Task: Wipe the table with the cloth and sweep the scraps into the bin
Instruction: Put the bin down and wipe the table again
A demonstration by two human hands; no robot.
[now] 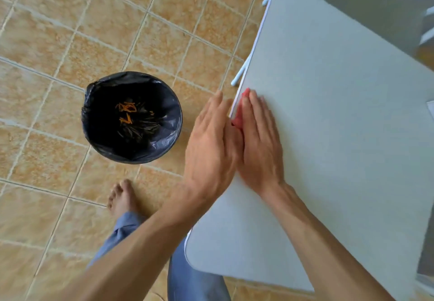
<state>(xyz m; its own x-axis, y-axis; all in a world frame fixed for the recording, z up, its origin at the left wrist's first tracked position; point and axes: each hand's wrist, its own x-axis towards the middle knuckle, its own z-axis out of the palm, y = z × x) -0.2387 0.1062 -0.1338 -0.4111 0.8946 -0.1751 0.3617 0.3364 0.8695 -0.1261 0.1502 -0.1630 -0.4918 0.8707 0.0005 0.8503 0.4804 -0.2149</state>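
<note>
A grey table (328, 113) fills the right side of the view. My right hand (260, 141) lies flat on it at its left edge, pressing a red cloth (242, 106) of which only a strip shows beside the fingers. My left hand (211, 141) is held just off the table edge, fingers together and slightly cupped, touching the right hand. A round bin (131, 117) lined with a black bag stands on the floor to the left, with orange scraps (126, 110) lying inside it. No scraps are visible on the table.
The floor is tan tile (70, 31). My bare foot (122, 197) and blue-trousered legs stand below the bin, near the table's corner. White table legs (239, 75) show at the table's left edge. A white object (431, 108) lies at the right border.
</note>
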